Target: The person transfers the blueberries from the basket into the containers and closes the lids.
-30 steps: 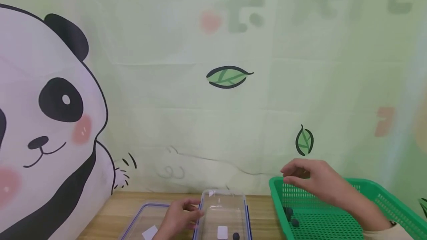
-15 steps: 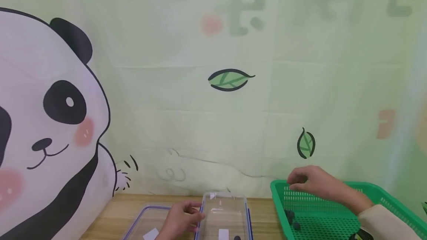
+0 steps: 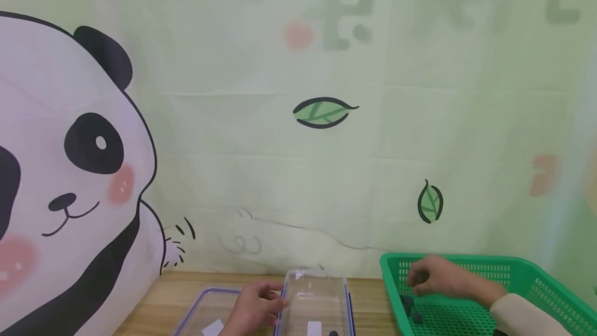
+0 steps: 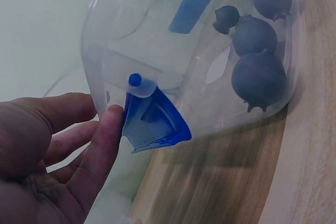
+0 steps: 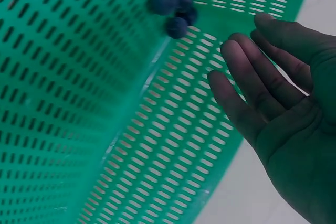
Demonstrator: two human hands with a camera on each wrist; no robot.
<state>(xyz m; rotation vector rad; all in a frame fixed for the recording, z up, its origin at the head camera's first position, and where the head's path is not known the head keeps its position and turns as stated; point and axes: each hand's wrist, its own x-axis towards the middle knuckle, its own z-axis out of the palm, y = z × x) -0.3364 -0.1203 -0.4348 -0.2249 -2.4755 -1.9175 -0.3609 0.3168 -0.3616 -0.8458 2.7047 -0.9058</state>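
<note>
Dark berries (image 5: pixel 164 2) by L wall of green basket (image 3: pixel 391 287). R hand (image 3: pixel 436 278) open, fingers loosely bent, nothing held; now down inside basket nr them, vs. above rim 1 s ago. L hand (image 3: pixel 254 305) abt same spot, also open, fingertips touching clear box (image 3: pixel 314 294) nr its blue clip (image 4: pixel 157 119). More berries in box, best seen in L wrist view; head view cuts off box's near end. Blue-edged clear piece (image 3: pixel 216 305) partly hidden behind L hand, btm cut off.

Left hand (image 3: pixel 254 306), right hand (image 3: pixel 436 278), fingers (image 5: pixel 244 72) gently bent
</note>
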